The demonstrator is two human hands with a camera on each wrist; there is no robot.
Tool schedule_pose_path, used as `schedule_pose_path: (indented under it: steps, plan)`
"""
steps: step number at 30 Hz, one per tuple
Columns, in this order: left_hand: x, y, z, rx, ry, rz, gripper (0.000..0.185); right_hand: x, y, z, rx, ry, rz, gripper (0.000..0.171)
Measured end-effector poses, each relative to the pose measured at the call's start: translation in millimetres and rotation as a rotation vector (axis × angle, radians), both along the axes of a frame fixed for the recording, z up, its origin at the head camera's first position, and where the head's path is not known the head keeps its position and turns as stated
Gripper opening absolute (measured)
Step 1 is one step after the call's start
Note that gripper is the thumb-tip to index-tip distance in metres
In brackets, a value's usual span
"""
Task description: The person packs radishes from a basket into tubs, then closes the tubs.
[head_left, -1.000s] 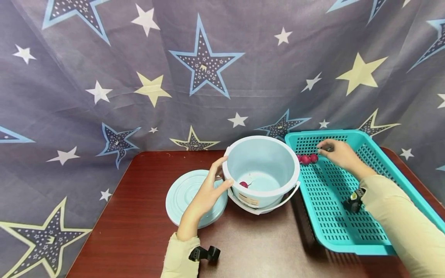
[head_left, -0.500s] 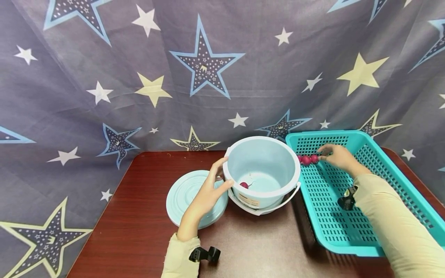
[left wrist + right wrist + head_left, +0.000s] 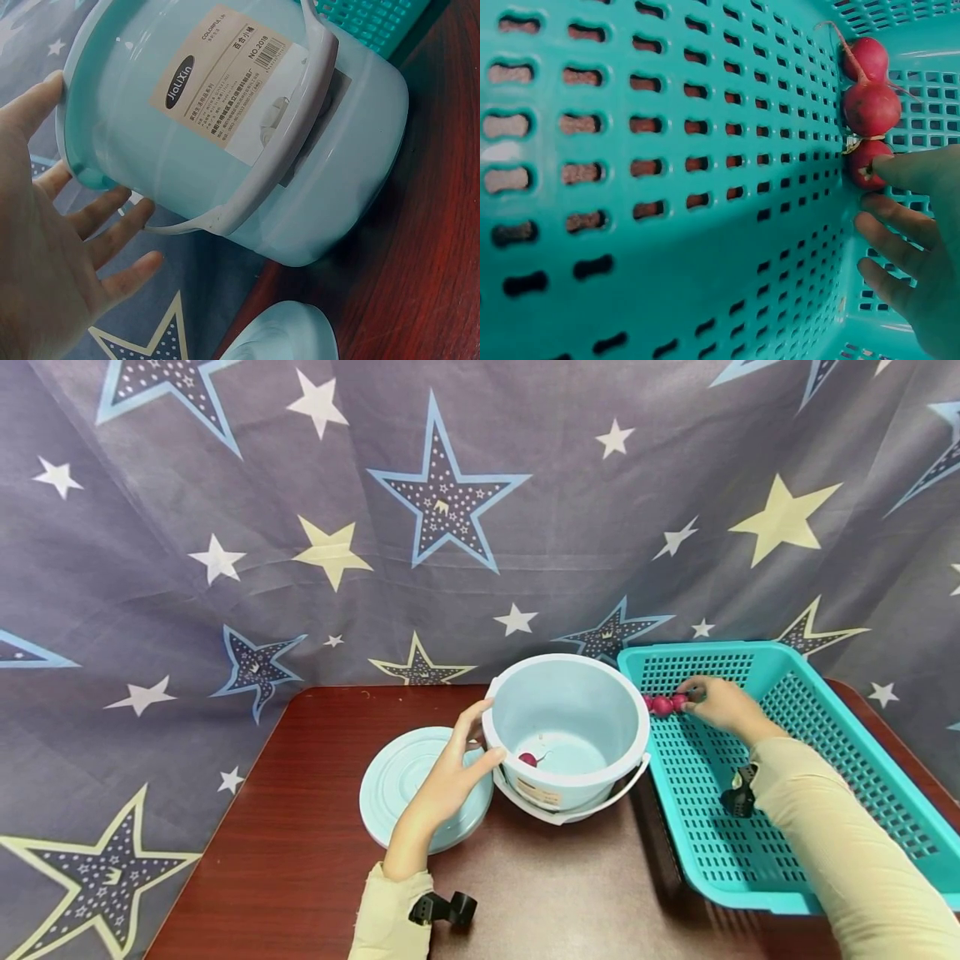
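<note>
In the head view my left hand (image 3: 446,772) reaches to the left side of a pale blue bucket (image 3: 566,714). Its spread fingers and thumb rest against the rim; the left wrist view shows the palm away from the bucket wall. A radish (image 3: 528,760) with a thin root lies inside the bucket. My right hand (image 3: 723,702) is at the far end of a turquoise basket (image 3: 780,652). There, thumb and forefinger pinch the nearest radish (image 3: 866,163) in a row. Two more radishes, one in the middle (image 3: 871,109), sit beyond it by the basket wall.
A pale blue round lid (image 3: 397,777) lies on the brown table (image 3: 300,827), left of the bucket and partly under my left forearm. The bucket's white handle (image 3: 592,810) hangs down at the front. Behind the table hangs a grey cloth (image 3: 450,610) with stars.
My right hand has moved left and down within the basket, from above the floor onto the nearest radish. The left hand and the bucket have stayed in place.
</note>
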State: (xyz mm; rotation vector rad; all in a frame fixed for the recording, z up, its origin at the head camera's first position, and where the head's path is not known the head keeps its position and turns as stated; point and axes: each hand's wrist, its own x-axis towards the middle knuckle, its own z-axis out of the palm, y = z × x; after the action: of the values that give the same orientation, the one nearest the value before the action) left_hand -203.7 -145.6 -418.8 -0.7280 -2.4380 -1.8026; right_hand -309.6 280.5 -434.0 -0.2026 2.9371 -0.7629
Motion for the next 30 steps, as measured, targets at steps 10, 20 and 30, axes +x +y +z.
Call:
schedule_pose_path:
  steps: [10,20,30]
  plan:
    - [-1.2,-1,-0.2,-0.003,0.01,-0.001,0.064,-1.9,-4,-2.8,0.032,0.045,-0.001,0.032]
    - [-2.4,1,-1.0,-0.002,0.004,-0.008,0.063,-0.3,1,3.4,0.029,0.011,0.0,0.034]
    - [-1.8,-1,-3.0,-0.013,0.012,-0.002,0.063,10.1,-5,27.0,0.058,-0.005,0.049,0.039]
